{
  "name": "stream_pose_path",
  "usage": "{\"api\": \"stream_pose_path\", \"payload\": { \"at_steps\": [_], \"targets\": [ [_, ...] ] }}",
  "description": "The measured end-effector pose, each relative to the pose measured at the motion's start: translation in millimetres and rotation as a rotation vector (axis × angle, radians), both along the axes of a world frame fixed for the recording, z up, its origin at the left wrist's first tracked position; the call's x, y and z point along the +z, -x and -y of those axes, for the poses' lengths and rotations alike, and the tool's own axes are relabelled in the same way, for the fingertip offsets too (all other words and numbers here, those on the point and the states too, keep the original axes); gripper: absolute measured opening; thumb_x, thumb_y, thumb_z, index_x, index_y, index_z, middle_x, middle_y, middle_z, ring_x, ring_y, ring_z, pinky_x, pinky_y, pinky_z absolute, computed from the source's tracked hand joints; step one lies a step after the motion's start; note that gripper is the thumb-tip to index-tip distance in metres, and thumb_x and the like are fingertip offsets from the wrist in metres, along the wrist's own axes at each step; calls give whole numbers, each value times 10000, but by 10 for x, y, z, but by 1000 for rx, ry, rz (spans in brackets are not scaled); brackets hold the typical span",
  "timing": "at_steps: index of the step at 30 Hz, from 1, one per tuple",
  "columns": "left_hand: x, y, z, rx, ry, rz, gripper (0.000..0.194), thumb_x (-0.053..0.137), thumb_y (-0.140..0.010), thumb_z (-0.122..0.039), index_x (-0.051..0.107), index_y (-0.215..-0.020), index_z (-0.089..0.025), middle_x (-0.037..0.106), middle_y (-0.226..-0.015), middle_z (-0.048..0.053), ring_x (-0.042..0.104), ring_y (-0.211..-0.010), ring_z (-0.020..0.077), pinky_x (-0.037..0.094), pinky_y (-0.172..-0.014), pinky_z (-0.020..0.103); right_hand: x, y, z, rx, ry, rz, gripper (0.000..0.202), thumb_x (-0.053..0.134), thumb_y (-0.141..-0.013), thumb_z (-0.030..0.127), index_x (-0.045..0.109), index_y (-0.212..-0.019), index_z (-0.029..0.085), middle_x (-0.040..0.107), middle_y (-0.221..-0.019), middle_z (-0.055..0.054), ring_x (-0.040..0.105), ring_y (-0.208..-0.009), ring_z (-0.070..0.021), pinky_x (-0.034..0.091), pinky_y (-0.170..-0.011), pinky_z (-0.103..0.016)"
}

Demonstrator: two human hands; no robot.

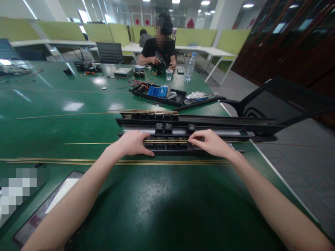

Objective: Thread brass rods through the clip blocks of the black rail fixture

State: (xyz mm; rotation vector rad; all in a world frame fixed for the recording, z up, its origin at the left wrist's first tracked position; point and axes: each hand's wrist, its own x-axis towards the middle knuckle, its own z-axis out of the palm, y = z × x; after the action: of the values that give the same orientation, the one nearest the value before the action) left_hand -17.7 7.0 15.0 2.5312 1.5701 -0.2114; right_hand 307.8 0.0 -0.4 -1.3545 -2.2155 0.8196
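Note:
My left hand spans the left end of the nearest black rail, thumb on its near edge and fingers on the far side. Several small black blocks sit in a row in this rail. Long thin brass rods run lengthwise across the block tops and stick out well past both ends. At the right end of the row, my right hand is closed in a pinch on a brass rod; its fingertips hide the exact grip. Behind lies a second rail with three black blocks spaced apart.
More brass rods lie in front of the rails. Farther back are another black rail, an open tool case, gloves and a water bottle. A person across the table holds a power drill.

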Motion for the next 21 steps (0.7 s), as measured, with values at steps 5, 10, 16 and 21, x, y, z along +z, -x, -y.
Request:
{"api": "stream_pose_path", "payload": {
  "at_steps": [5, 10, 16, 21],
  "targets": [
    [3, 4, 1, -5, -3, 4, 830, 599, -656, -828, 678, -1212, -217, 750, -1085, 133, 696, -1002, 356, 530, -820, 391, 7, 0, 0, 2, -3, 3, 290, 585, -900, 437, 758, -872, 207, 768, -831, -30, 685, -756, -214, 484, -701, -314],
    [7, 1, 8, -5, 1, 2, 821, 601, -658, -823, 683, -1201, -213, 751, -1074, 134, 697, -992, 354, 527, -815, 389, -4, -10, -10, 7, -21, 10, 274, 592, -896, 420, 764, -873, 208, 771, -827, -28, 687, -751, -210, 489, -709, -313],
    [2, 7, 4, -1, 4, 4, 835, 601, -652, -834, 676, -1216, -223, 750, -1085, 126, 697, -987, 342, 522, -792, 371, 11, -10, -6, 17, -25, 10, 256, 589, -903, 399, 756, -866, 209, 772, -826, -22, 696, -755, -207, 493, -701, -303],
    [41, 40, -9, -8, 32, 104, 788, 607, -683, -807, 668, -1253, -266, 757, -1095, 81, 701, -970, 315, 511, -757, 344, -2, -22, -11, 11, -26, 20, 259, 590, -904, 401, 760, -872, 209, 772, -820, -25, 695, -751, -209, 497, -703, -308]
  ]
}}
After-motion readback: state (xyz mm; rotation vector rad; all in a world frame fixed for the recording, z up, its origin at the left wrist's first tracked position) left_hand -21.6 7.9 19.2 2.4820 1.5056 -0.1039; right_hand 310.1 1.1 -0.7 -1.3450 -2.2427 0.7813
